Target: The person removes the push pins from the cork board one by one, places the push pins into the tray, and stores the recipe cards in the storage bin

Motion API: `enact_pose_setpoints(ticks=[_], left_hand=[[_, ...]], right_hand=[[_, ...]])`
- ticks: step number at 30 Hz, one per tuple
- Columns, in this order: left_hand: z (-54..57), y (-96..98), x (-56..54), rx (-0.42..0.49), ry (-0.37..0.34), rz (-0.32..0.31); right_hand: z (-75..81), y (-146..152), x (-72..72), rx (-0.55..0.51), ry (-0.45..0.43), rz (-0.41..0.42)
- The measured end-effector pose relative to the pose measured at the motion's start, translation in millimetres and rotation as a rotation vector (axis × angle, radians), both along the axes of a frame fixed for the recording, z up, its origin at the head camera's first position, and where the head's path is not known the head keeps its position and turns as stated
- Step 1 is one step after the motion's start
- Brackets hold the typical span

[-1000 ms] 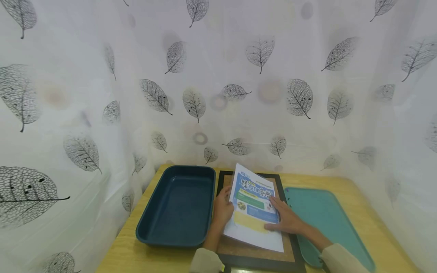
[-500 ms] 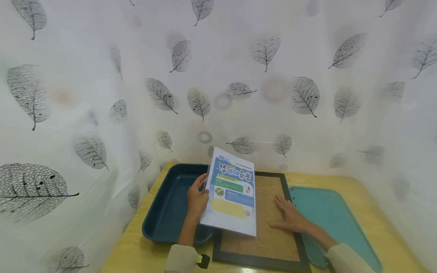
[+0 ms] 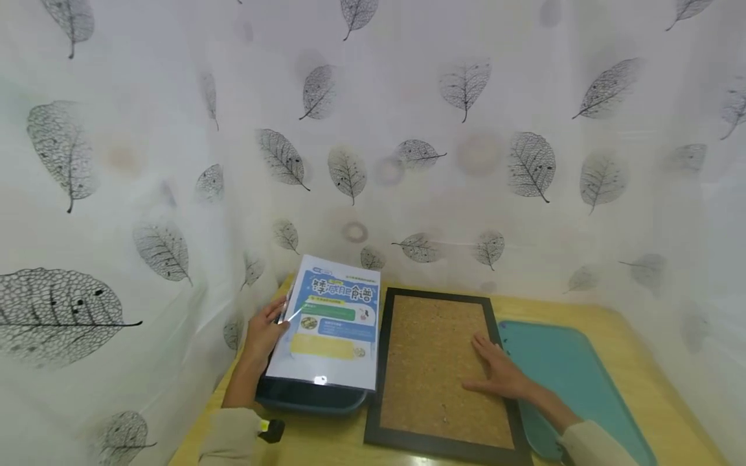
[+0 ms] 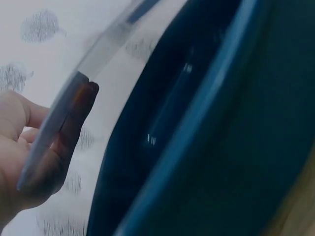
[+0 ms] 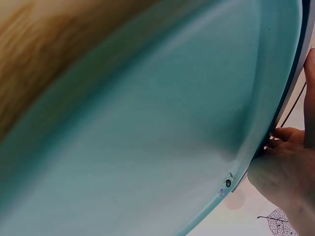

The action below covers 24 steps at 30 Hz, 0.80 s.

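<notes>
In the head view my left hand [image 3: 261,338] holds a glossy printed sheet [image 3: 335,346] by its left edge, thumb in front and fingers behind. Blue, green and yellow blocks with large lettering cover the sheet. It is tilted above a dark blue basin [image 3: 311,402], hiding most of it. From the left wrist view, the sheet [image 4: 47,128] is seen nearly edge-on beside the basin wall [image 4: 182,123]. My right hand [image 3: 500,374] rests with fingers spread on the right side of a black-framed corkboard [image 3: 434,362]. That hand grips nothing.
A teal tray [image 3: 565,382] lies right of the corkboard, with tiny dark and purple bits near its left rim. Wooden tabletop [image 3: 315,440] shows around everything. Behind and at both sides hangs a white curtain [image 3: 373,207] with leaf prints.
My left hand has carried the sheet leftward from the corkboard to above the basin, uncovering the cork. The right hand has let go of the sheet and stays at the board.
</notes>
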<state>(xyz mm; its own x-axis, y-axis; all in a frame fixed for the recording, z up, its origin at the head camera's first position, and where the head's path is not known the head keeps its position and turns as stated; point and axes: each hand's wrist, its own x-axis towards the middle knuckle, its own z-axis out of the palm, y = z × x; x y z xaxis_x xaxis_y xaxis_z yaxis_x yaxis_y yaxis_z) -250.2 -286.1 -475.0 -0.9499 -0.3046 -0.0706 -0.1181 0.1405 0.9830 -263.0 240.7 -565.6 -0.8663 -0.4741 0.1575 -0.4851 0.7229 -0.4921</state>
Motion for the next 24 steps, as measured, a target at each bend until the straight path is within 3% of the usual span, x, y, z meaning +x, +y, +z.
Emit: enact_pose_setpoints(ticks=[3,6,13,24], left_hand=[[-6.7,-17.0,1.2,-0.002,-0.015,-0.032],[-11.0,-22.3,1.4,-0.023,-0.034,-0.051],[-17.3,-13.0,2.9,-0.111,-0.014,-0.066],[-28.0,-6.7,-0.4,-0.184,0.071,-0.056]], right_hand=[[1.3,3.8,0.6,0.000,0.011,-0.002],[1.9,8.2,0.9,-0.008,0.033,0.001],[-0.3,14.5,6.3,-0.042,0.075,0.022],[7.0,12.4,5.5,0.016,-0.003,-0.020]])
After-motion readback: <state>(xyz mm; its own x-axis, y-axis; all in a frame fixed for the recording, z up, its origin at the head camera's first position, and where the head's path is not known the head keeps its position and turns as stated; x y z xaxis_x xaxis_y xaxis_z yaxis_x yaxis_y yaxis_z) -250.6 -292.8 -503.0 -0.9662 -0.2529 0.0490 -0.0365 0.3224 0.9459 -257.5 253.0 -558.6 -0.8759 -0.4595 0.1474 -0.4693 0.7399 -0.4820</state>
